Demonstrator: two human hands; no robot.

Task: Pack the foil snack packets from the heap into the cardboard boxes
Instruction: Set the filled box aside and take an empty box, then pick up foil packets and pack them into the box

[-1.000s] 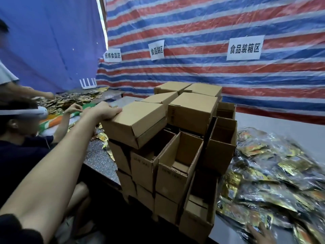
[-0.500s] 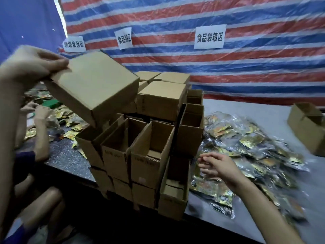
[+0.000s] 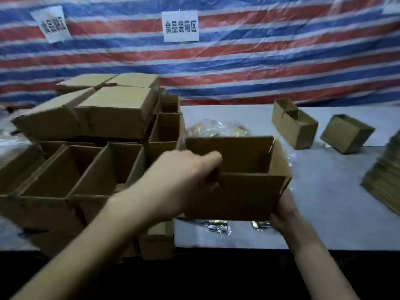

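Cardboard box [image 3: 236, 191], open-topped, held above bench [image 3: 324, 202] front edge. Gripped left rim w/ left hand [image 3: 186, 182], fingers curled over. Cupped lower right corner w/ right hand [image 3: 281, 215], fingertips hidden. Held just right of stacked empty boxes [image 3: 97, 169]. Spotted foil snack packets [image 3: 216, 127] heaped behind it, few more beneath on bench; 2 loose boxes [image 3: 292, 124] further right.

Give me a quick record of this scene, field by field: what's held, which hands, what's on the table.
held: open box, no packets visible inside
left hand: grips its left end
right hand: holds its lower right corner
foil packets: partly hidden behind it
box stack: to its left
loose boxes: two, back right
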